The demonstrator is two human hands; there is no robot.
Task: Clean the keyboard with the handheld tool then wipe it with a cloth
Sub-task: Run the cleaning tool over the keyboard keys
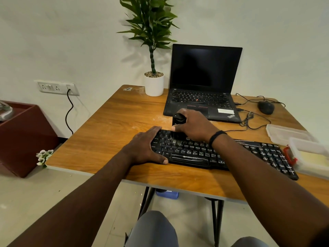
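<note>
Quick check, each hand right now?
Left hand: open, fingers flat, resting on the keyboard at its left end.
Right hand: grips the black handheld tool, tool on the keys.

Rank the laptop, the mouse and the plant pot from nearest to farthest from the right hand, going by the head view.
1. Laptop: just behind the right hand, which grips the tool over the keyboard.
2. Plant pot: back left, at the table's far edge beside the laptop.
3. Mouse: far right, beyond the laptop.
The pot and the mouse are fairly close to call.
</note>
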